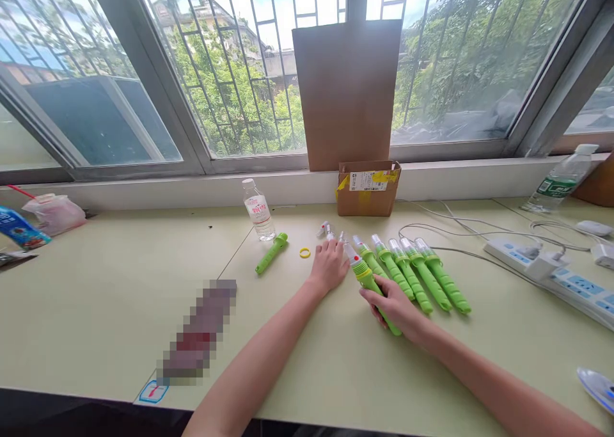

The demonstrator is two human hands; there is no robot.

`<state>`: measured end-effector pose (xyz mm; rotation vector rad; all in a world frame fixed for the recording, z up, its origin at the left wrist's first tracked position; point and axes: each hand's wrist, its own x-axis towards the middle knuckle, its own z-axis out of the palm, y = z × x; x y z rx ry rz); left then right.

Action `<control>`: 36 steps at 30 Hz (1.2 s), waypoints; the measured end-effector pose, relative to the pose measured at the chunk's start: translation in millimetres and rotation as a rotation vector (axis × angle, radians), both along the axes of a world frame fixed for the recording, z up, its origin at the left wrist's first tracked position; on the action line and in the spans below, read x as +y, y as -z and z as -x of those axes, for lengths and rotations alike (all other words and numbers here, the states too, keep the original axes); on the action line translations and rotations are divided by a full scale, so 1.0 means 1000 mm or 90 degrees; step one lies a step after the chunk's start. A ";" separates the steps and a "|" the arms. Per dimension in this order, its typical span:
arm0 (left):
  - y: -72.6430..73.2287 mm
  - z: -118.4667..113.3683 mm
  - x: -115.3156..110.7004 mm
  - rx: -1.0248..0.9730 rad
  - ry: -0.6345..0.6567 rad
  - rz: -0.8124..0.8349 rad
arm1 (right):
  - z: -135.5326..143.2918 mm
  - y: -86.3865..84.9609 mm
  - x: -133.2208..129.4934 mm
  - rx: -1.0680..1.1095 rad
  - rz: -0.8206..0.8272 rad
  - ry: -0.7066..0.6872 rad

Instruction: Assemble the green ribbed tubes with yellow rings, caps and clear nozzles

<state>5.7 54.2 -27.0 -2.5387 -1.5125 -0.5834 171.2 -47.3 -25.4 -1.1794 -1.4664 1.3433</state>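
My right hand (pixel 391 302) is wrapped round a green tube (pixel 368 279) with a clear tip, tilted toward the upper left. Beside it, several similar green tubes (pixel 434 274) with clear caps lie in a row. My left hand (pixel 330 265) rests low over the table by some small clear pieces (pixel 329 231); its fingertips are at these pieces, and whether they grip one is too small to tell. A yellow ring (pixel 304 253) lies left of that hand. Farther left is a single green tube (pixel 271 254) without a clear cap.
A water bottle (pixel 259 212) and an open cardboard box (pixel 367 194) stand near the window. Cables and a power strip (pixel 551 277) lie at the right, with another bottle (pixel 561 180) behind. A pixelated object (pixel 204 328) lies left on the table (pixel 96 309).
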 end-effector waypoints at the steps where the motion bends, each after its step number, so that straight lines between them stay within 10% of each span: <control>1: 0.000 0.000 0.000 0.005 -0.006 0.006 | 0.000 0.000 0.000 -0.002 0.000 0.001; 36: -0.002 0.008 0.005 -0.087 -0.046 -0.148 | 0.002 0.004 0.002 0.050 0.008 0.032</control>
